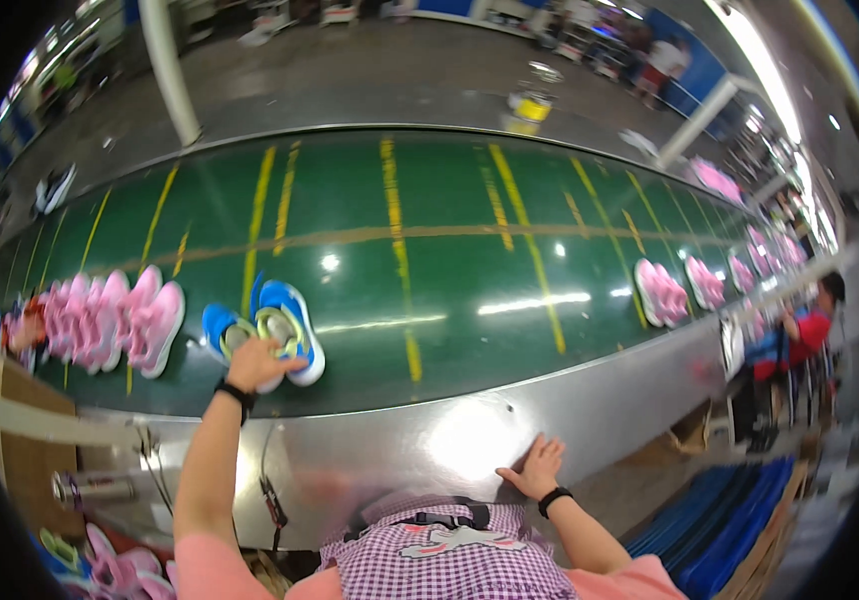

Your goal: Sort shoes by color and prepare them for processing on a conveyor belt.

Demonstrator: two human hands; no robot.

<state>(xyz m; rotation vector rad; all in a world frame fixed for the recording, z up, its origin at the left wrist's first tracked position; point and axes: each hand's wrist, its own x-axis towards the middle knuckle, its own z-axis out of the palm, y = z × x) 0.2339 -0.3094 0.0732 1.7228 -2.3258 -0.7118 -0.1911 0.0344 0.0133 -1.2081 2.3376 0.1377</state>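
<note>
A pair of blue shoes (275, 328) is sitting on the green conveyor belt (450, 250), near its front edge and left of centre, lying side by side with their openings facing up. The left hand (258, 365) is reaching out over them, its fingers curling down onto the tops of both shoes; it is touching them, though I cannot tell whether it is truly gripping. A black band is showing on that wrist.

The right hand (535, 467) is lying open and flat, fingers spread, on the shiny metal side panel (430, 440) below the belt, well apart from the shoes and holding nothing.

Just to the left of the blue pair, a row of pink shoes (110, 320) is standing on the belt. More pink shoes (680, 290) are lying far off to the right. Yellow lines are running across the belt. Another person in red (800, 335) is sitting at the far right end.
</note>
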